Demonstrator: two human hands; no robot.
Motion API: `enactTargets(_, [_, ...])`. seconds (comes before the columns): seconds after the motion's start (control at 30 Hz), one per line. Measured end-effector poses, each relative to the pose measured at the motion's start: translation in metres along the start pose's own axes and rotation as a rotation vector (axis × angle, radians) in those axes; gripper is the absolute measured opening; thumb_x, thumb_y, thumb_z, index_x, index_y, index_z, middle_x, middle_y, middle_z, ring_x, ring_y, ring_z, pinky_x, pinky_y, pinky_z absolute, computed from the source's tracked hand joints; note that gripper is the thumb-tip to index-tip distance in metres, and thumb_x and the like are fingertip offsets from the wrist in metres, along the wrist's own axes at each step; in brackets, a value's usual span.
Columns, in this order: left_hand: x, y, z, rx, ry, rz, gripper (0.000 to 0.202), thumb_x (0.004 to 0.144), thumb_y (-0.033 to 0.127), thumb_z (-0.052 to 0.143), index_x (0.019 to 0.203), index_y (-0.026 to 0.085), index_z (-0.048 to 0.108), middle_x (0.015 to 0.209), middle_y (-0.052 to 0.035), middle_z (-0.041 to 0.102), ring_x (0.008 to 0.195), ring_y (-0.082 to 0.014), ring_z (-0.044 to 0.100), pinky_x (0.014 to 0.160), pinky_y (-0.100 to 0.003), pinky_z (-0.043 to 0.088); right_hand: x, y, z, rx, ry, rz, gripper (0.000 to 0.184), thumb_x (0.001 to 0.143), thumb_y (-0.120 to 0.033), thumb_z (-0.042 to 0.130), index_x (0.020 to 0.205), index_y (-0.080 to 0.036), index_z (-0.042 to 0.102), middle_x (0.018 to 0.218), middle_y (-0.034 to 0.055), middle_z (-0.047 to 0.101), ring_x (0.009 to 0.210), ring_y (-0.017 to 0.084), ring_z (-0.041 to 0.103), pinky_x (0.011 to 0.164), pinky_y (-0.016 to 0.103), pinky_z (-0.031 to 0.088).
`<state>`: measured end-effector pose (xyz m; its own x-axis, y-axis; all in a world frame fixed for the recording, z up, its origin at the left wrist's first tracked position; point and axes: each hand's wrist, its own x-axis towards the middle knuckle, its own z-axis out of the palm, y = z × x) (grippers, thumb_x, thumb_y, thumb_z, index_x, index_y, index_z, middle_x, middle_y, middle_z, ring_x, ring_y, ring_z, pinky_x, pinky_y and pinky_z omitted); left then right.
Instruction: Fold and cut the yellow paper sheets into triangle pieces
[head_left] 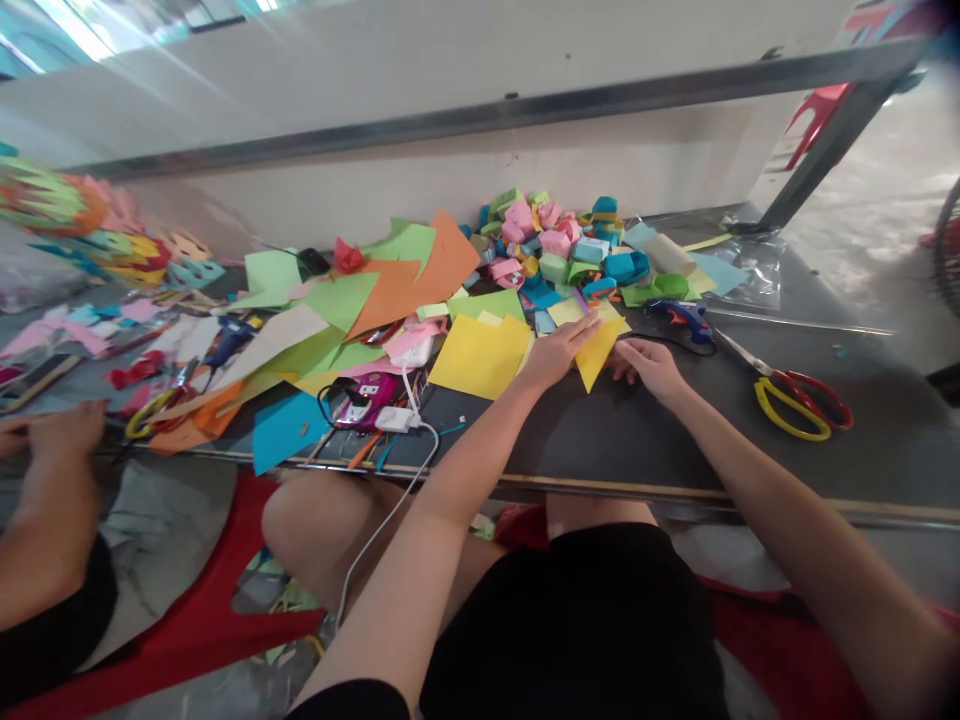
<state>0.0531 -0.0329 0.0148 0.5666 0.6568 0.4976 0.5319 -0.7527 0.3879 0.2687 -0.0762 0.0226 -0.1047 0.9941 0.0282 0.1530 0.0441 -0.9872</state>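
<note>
A folded yellow paper triangle lies on the dark table in front of me. My left hand lies flat on its left edge with fingers stretched out. My right hand rests at its right edge, fingers curled down against the table and touching the paper. A larger yellow sheet lies just left of my left hand.
Folded paper pieces in many colours are heaped behind the hands, with loose coloured sheets to the left. A blue glue gun and red-and-yellow scissors lie at right. Another person's hand works at far left. A white cable hangs off the table edge.
</note>
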Motion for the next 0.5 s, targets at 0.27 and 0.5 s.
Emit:
enactTargets(0.27, [0.003, 0.002, 0.013, 0.023, 0.018, -0.153, 0.063, 0.092, 0.008, 0.04, 0.153, 0.017, 0.049, 0.152, -0.0111, 0.057, 0.135, -0.0283, 0.055, 0.106, -0.038, 0.052, 0.002, 0.01, 0.008, 0.014, 0.142, -0.016, 0.067, 0.065, -0.069, 0.081, 0.107, -0.019, 0.066, 0.072, 0.0045, 0.068, 0.054, 0.015, 0.058, 0.046, 0.028, 0.041])
enactTargets(0.5, [0.006, -0.001, 0.007, 0.046, 0.159, -0.393, 0.057, 0.089, -0.001, 0.039, 0.137, 0.022, 0.061, 0.128, -0.0093, 0.072, 0.121, -0.0254, 0.063, 0.099, -0.037, 0.053, 0.002, 0.007, 0.01, 0.011, 0.18, -0.022, 0.062, 0.061, -0.066, 0.085, 0.097, -0.018, 0.068, 0.07, 0.0035, 0.068, 0.051, 0.013, 0.056, 0.042, 0.025, 0.039])
